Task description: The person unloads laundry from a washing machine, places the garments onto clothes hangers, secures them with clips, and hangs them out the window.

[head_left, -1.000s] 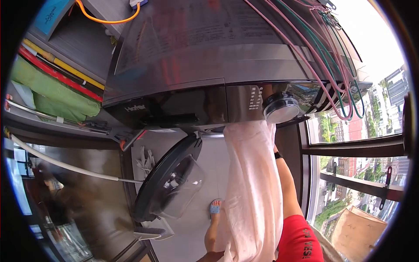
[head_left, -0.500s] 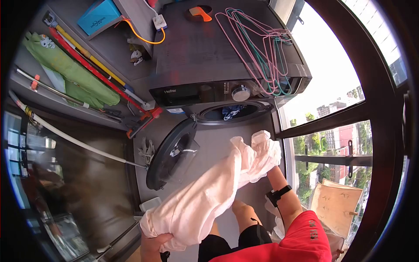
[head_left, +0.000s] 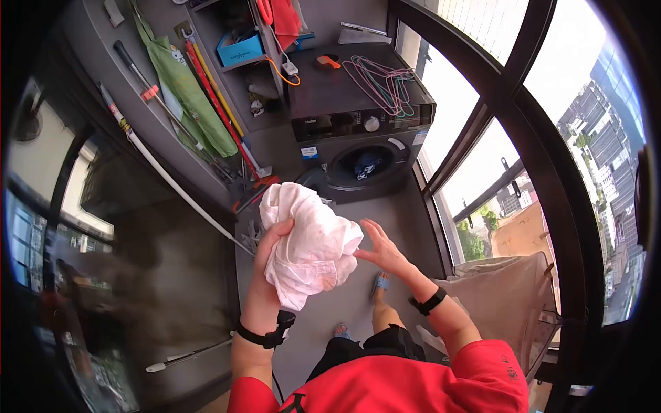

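A pale pink cloth (head_left: pixel 313 237) is bunched into a loose bundle in front of me; its exact kind does not show. My left hand (head_left: pixel 273 244) grips the bundle from the left, thumb on top and the other fingers hidden behind the folds. To the right, my right hand (head_left: pixel 383 249) is open with fingers spread, its thumb tip close to the bundle's edge; I cannot tell whether they touch. Beyond the hands stands a black front-loading washing machine (head_left: pixel 320 131). Dark blue and white laundry (head_left: pixel 368 165) shows inside its drum.
Pink and green hangers (head_left: pixel 385 86) and an orange-handled brush (head_left: pixel 329 62) lie on the machine. Its open door (head_left: pixel 311 184) is partly behind the cloth. Long poles and a green cloth (head_left: pixel 189 96) line the left wall. A beige fabric hamper (head_left: pixel 509 289) stands right, beside the windows.
The cloth, stretched between both hands before, is now gathered into a bundle in my left hand. My right hand has come off it and opened. The view has tilted up.
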